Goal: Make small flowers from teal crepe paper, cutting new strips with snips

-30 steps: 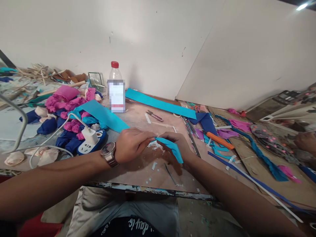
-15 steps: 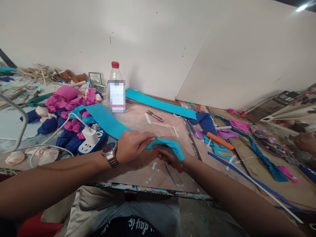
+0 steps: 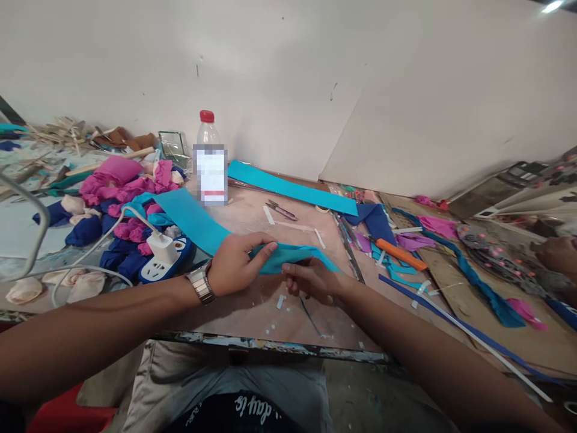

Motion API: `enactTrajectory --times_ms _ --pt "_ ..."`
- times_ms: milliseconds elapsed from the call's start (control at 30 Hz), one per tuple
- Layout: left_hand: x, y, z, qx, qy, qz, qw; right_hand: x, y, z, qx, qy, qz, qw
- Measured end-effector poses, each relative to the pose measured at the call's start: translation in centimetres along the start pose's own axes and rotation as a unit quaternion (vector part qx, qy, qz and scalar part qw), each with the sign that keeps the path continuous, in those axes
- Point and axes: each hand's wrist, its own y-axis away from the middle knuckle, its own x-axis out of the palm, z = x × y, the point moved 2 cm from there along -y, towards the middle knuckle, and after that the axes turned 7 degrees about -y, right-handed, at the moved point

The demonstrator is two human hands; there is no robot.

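My left hand, with a metal watch on its wrist, is closed on the left end of a turquoise fabric strip. My right hand pinches the same strip from below, near its middle. The strip is held just above the worn table, folded lengthwise. A second turquoise strip runs from under my left hand back toward a pile of pink and blue fabric flowers.
A clear bottle with a red cap stands behind my hands. A blue power strip with a white charger lies left. A long turquoise strip, small snips, an orange-handled knife and fabric scraps lie right. Another person's hand shows at far right.
The strip has unfolded from a short hanging flap into a longer band stretched between my hands. My right hand slid beneath it and my left hand shifted slightly left.
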Motion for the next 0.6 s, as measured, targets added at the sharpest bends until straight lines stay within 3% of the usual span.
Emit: enactTrajectory --times_ms 233,467,600 --pt "0.4 -0.7 0.8 -0.116 0.139 0.025 0.983 -0.5 1.1 2.1 -0.005 0.017 0.119 0.993" --pt "0.5 -0.6 1.1 -0.116 0.129 0.035 0.984 -1.4 0.0 2.3 -0.177 -0.014 -0.006 0.984" --pt "0.7 -0.5 1.2 -0.112 0.125 0.046 0.985 -2.1 -0.1 2.5 -0.224 -0.007 -0.075 0.972"
